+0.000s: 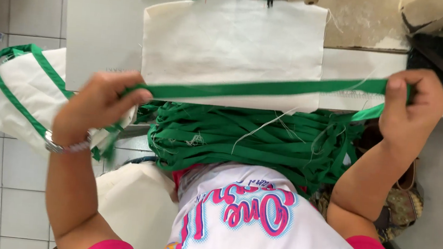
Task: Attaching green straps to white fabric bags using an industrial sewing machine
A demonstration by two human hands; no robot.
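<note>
Here, the left hand and the right hand are each pinching one end of a green strap — both grips are closing tight on it, pulling it taut and level, apparently to straighten it; the strap is stretching above the cream fabric panel on the tabletop; it is looking flat, narrow and bright green — like the pile of green straps heaping in the lap.

white table, cream cloth panel
</note>
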